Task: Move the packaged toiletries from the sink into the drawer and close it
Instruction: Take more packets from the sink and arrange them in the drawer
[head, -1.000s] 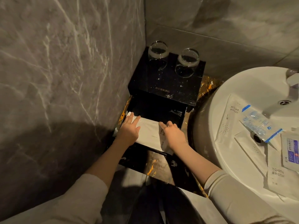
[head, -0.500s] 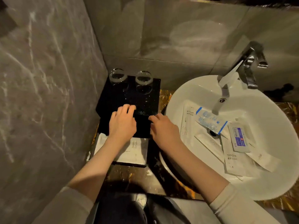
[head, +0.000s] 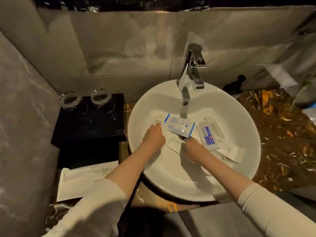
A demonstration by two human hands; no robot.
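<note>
The white round sink (head: 239, 168) holds several packaged toiletries: a clear packet with blue stripes (head: 179, 124), a white sachet with a blue label (head: 207, 135), and flat white toothbrush packets (head: 232, 151). My left hand (head: 153, 138) lies palm down in the bowl, its fingertips on a white toothbrush packet (head: 158, 120). My right hand (head: 193, 149) is over the drain, fingertips at the lower corner of the clear packet. Both hands' fingers curl downward and hide any grip. At lower left, the black drawer (head: 58, 185) stands open with white packets (head: 82, 178) inside.
The drawer belongs to a black box (head: 90, 120) with two glass cups (head: 100, 97) on top, set in the corner of the grey tiled walls. A chrome faucet (head: 192, 69) overhangs the sink. Dark marble counter (head: 282, 142) extends right, with a black item (head: 236, 84) at the wall.
Both hands left the black box and drawer and moved right into the sink, onto the packets. My view swung right and now centres on the sink.
</note>
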